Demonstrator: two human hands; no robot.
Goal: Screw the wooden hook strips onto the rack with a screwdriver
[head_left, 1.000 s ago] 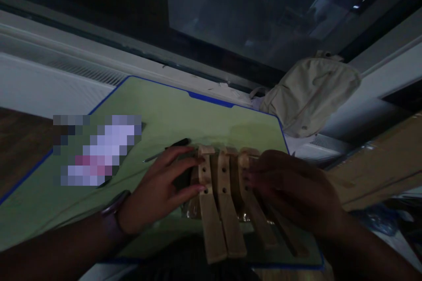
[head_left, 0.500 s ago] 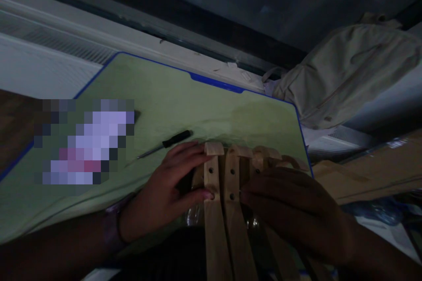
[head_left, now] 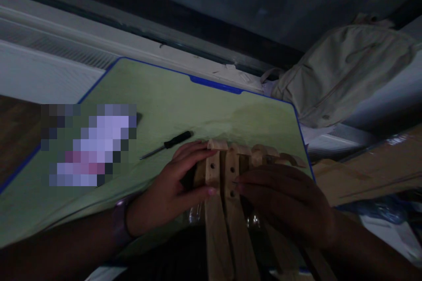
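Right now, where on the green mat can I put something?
Behind the screwdriver, up to the far blue edge, the green cutting mat is bare. It's crowded at the wooden slats, under the left hand and right hand.

The light is dim and underexposed, and its source cannot be told. The green cutting mat (head_left: 204, 105) shows a faint, soft sheen without hard glare. The right hand (head_left: 283, 206) sinks into deep shadow, with its fingers barely readable, while the left hand (head_left: 168, 189) is a little lighter. The lower wooden slats (head_left: 216, 232) fade into murk. The dark window glass (head_left: 257, 4) shows only vague reflections. A coarse pixelated patch (head_left: 89, 145) obscures the mat's left part.
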